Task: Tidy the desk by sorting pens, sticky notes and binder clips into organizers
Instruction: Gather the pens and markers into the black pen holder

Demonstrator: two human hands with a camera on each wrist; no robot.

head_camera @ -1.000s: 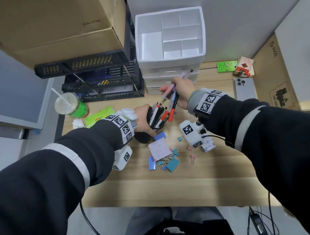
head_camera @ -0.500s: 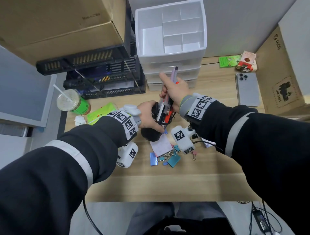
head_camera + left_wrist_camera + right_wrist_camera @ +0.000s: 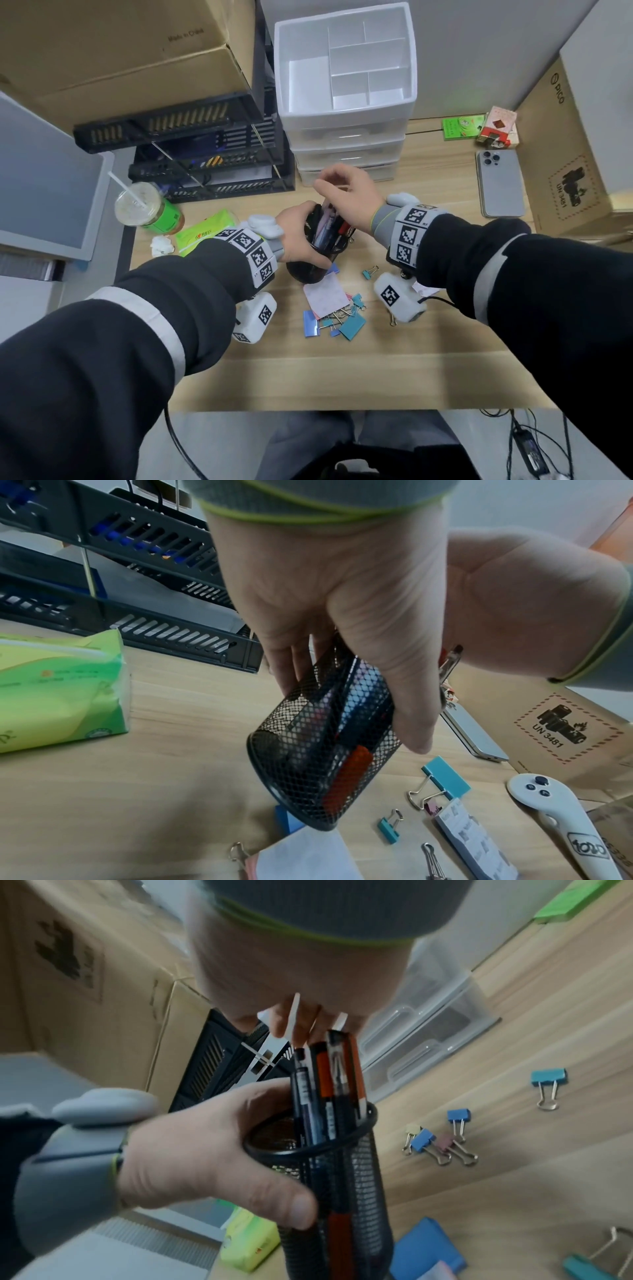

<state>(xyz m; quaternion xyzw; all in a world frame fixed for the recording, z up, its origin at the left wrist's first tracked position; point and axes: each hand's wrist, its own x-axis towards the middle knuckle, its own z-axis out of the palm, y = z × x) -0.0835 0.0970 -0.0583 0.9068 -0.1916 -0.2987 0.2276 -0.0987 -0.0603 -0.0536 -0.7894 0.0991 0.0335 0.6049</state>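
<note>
While the left hand (image 3: 297, 240) wraps its grip round the black mesh pen cup (image 3: 325, 753), thumb on the near side and fingers curled behind, it holds the cup tilted and lifted over the worktop (image 3: 342, 370); the right hand (image 3: 352, 197) sits directly above the cup mouth, its fingers loosely bent at the tops of the pens (image 3: 327, 1085), and whether they pinch a pen or have let go I cannot tell, since the wrist view is blurred there; the pens' long axes run along the cup's axis, leaning toward twelve o'clock in the head view, so the next move, I judge, is a plain downward push or a release by the right hand, which is the nearer one; I count about five pens in the cup, though they overlap; outward, at five to six o'clock from the cup, lie the sticky notes (image 3: 326, 295), one pale pad plain and blue ones part hidden; the binder clips (image 3: 352, 325) scatter around them, roughly seven or eight, some tangled; at twelve o'clock stands the white drawer organizer (image 3: 346, 113), three drawers, top tray divided.
</note>
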